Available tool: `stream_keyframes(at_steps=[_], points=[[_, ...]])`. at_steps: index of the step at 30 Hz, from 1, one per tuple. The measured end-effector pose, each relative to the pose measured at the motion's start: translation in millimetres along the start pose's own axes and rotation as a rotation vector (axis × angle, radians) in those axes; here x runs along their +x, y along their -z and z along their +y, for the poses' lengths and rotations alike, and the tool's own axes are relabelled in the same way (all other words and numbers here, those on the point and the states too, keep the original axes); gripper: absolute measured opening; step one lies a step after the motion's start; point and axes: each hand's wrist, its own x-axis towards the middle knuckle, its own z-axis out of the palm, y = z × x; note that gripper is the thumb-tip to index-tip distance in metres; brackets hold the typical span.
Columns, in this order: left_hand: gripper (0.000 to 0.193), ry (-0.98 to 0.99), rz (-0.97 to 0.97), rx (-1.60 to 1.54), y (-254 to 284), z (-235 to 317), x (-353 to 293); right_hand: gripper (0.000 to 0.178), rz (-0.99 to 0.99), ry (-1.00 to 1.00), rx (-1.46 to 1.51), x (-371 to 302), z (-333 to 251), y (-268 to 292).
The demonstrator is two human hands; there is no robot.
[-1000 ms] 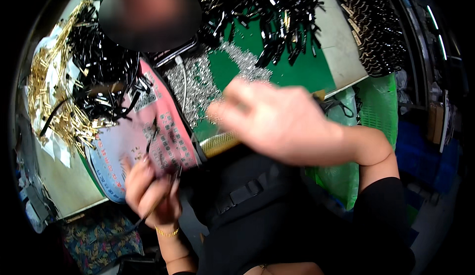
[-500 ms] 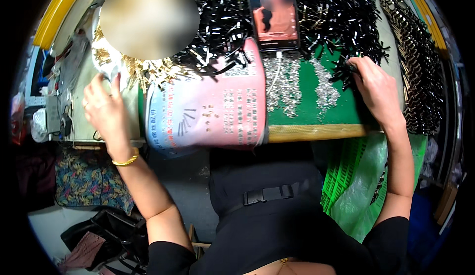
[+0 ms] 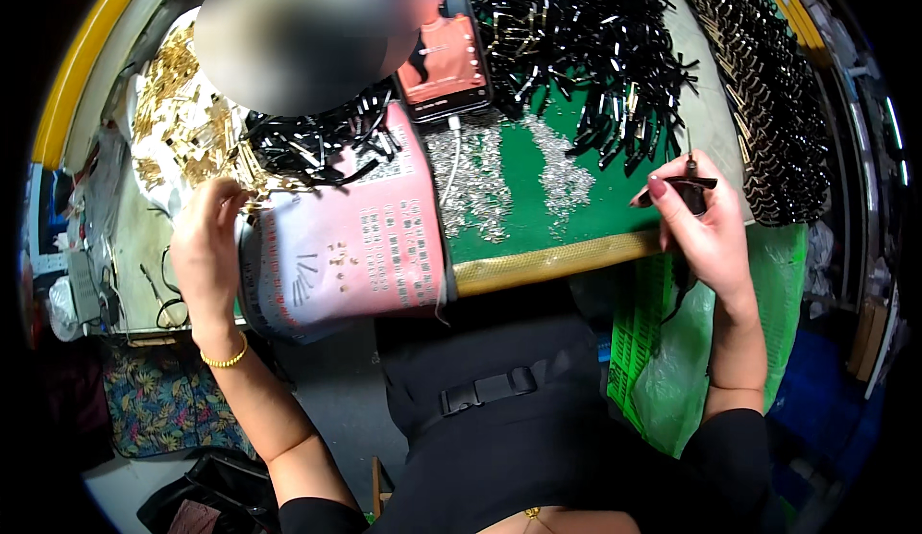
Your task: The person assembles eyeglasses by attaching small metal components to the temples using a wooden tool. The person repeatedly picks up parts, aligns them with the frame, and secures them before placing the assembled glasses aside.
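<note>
My left hand [image 3: 206, 231] is at the near edge of a heap of gold metal pieces [image 3: 178, 121]. Its fingertips are pinched together, and what lies between them is too small to make out. My right hand [image 3: 706, 231] is raised over the right end of the green work mat [image 3: 528, 212]. It grips a dark tool [image 3: 691, 174] with a thin pointed shaft upward, along with a curved glossy black piece [image 3: 706, 183]. Many similar black pieces [image 3: 615, 92] are heaped beyond that hand. Small silver screw-like parts [image 3: 562, 183] lie on the mat.
A phone [image 3: 447, 63] with a white cable stands behind the mat. A pink and blue printed sheet [image 3: 346, 236] hangs over the table's front edge. Assembled dark pieces [image 3: 768, 102] are stacked in rows at the right. A green basket [image 3: 634, 342] with a plastic bag is below.
My right hand has moved nearer from the black heap and now shows a black piece and a tool. My left hand has come nearer, its fingers closing beside the gold pieces. The view has shifted.
</note>
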Motion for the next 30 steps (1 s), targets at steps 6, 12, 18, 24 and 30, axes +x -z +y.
stream_keyframes(at_steps=[6,12,18,24,30], points=[[0.028,0.061,-0.001,-0.54,-14,127,-24,0.01,-0.242,-0.049,0.275,-12,-9,-32],[0.027,0.395,-0.45,-1.193,-29,206,-53,0.01,-0.213,0.041,0.475,-15,-17,-55],[0.021,0.366,-0.567,-1.286,-44,210,-63,0.013,-0.281,-0.151,0.468,-8,-13,-64],[0.013,0.163,-0.406,-1.117,-54,206,-68,0.009,-0.381,-0.259,0.442,-9,-19,-65],[0.008,0.048,-0.436,-0.982,-57,213,-73,0.021,-0.446,-0.052,0.054,-20,-1,-55]])
